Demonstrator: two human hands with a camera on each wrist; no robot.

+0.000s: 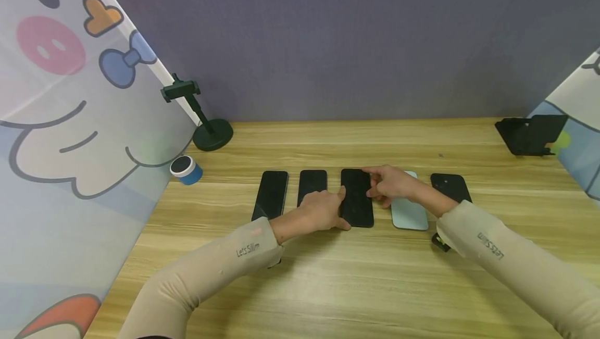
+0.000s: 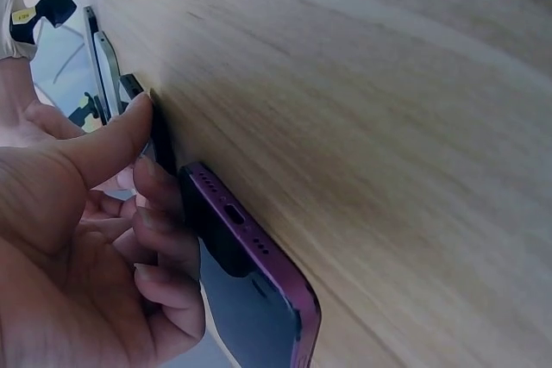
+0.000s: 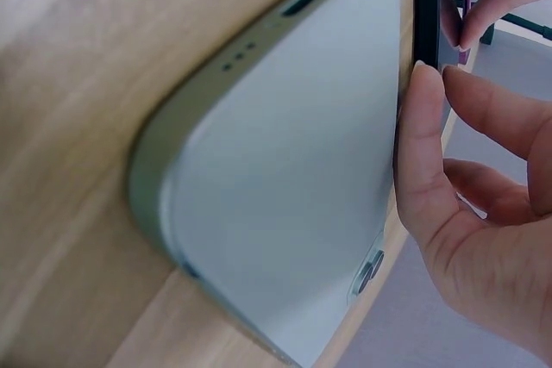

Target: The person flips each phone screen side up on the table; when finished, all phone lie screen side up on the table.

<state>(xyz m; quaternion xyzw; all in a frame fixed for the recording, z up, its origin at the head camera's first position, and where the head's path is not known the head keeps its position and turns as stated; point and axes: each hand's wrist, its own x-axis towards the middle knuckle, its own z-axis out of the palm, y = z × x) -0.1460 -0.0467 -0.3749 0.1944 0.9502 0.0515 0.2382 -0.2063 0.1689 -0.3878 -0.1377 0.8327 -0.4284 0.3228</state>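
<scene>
A black phone (image 1: 357,198) lies on the wooden table between both hands, in the middle of a row of phones. My left hand (image 1: 321,210) holds its lower left corner, thumb at the bottom edge and a finger at the left side. My right hand (image 1: 391,183) holds its upper right side, index finger by the top corner and thumb at the right edge. Under the left hand lies a dark-screened phone with a purple frame (image 2: 276,265), partly covered. A pale green phone (image 3: 285,152) lies face down beside the right hand, which hides part of it in the head view.
Another black phone (image 1: 272,193) lies at the row's left end, a dark phone with its camera side up (image 1: 451,185) at the right. A dark green phone stand (image 1: 212,133), a blue-and-white jar (image 1: 187,171) and a black folding stand (image 1: 532,135) are farther back.
</scene>
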